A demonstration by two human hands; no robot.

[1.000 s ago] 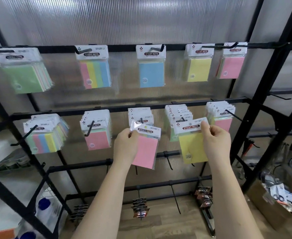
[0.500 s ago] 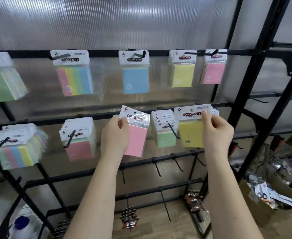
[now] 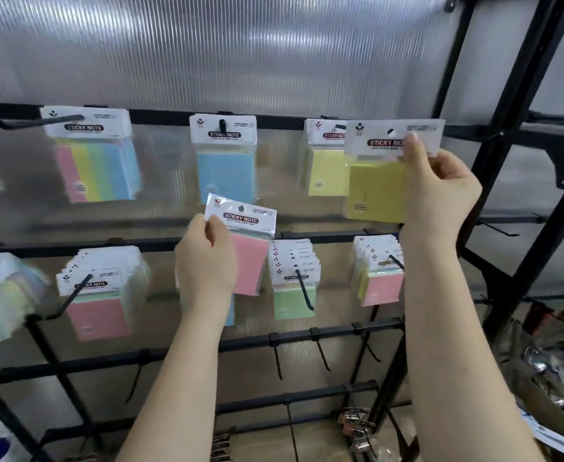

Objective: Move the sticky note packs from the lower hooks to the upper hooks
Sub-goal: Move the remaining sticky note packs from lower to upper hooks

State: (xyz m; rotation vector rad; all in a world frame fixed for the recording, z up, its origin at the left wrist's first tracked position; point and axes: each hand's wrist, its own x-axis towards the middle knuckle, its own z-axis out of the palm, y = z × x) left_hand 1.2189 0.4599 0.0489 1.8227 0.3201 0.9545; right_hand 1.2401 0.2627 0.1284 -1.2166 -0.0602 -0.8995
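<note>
My right hand pinches the white header of a yellow sticky note pack and holds it up at the top rail, just right of a yellow pack that hangs there. My left hand grips a pink sticky note pack by its header, between the two rails, below the hanging blue pack. A striped multicolour pack hangs further left on the top rail. On the lower rail hang stacks of packs: pink-fronted, green-fronted, pink-fronted.
Black rack uprights stand to the right, with bare hooks sticking out. Lower rails carry several empty black hooks. A cardboard box with clutter sits at lower right. Ribbed translucent panel behind the rack.
Both hands rose with their packs. The right hand carried the yellow pack from the lower rail up to the top rail; the left hand lifted the pink pack higher.
</note>
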